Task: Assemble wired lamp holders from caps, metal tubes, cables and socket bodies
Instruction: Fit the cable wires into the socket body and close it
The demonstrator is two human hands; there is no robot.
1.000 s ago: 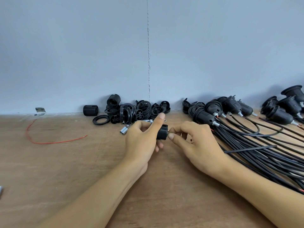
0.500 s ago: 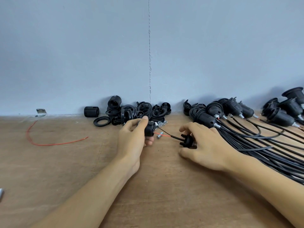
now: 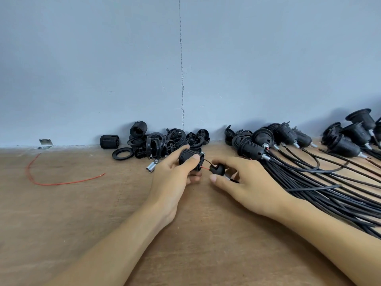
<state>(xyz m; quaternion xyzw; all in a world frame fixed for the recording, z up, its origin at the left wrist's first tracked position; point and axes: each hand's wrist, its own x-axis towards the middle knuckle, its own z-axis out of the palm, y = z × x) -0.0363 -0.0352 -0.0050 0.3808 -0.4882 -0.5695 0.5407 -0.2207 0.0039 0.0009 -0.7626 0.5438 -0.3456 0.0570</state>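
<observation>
Joining stage of one lamp holder. The left hand (image 3: 171,178) has its fingers and thumb wrapped round the ribbed socket body (image 3: 190,158), which it holds just above the desk (image 3: 82,213) with the wired end turned to the right, presumably so that the terminals face the mating part. Just right of the socket body, the right hand (image 3: 247,182) pinches the small black cap (image 3: 217,169) between thumb and fingertips. A short run of red and black leads (image 3: 205,167) bridges the gap, so the two parts are apart but tethered. The likely next move is to slide the cap along the leads and seat it on the socket body.

Just left of the socket body lie loose metal tubes (image 3: 152,169). Behind it, against the wall, is a heap of unassembled black parts (image 3: 156,141). Well to its right are finished lamp holders (image 3: 251,146), their cables (image 3: 329,188) fanned across the desk. This keeps stock and output on opposite sides. Far left of the socket body lies a stray red wire (image 3: 61,182).
</observation>
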